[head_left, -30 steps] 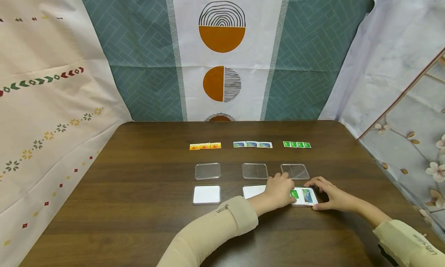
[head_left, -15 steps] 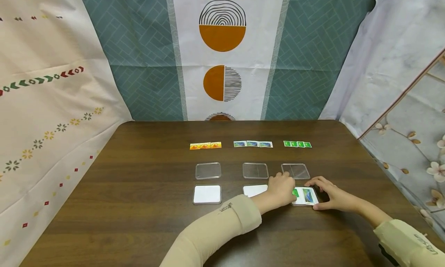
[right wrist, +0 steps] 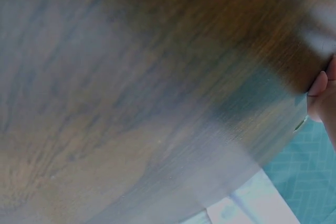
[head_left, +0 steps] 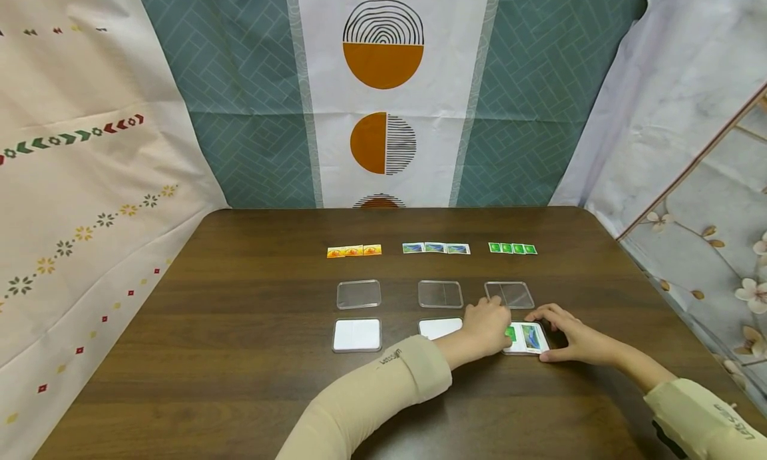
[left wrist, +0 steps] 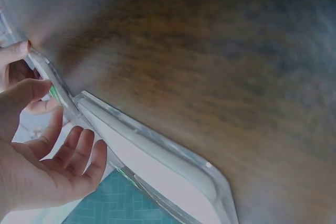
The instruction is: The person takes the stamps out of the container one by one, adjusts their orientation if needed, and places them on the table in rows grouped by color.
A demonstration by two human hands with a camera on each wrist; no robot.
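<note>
At the right of the near row lies a shallow clear case with a white insert; it bears a green stamp and a blue stamp. My left hand is over the case's left part, thumb and forefinger at the green stamp, which they partly cover. In the left wrist view the left thumb meets the green patch while the other fingers curl loosely. My right hand holds the case's right end between thumb and fingers. The right wrist view catches only part of a hand at its edge.
Further left lie a second white-filled case and a third. Behind them are three clear lids. Orange stamps, blue stamps and green stamps line the far side of the brown table.
My left hand has shifted very slightly to the right, covering a bit more of the green stamp. The right hand and the case stay in place.
</note>
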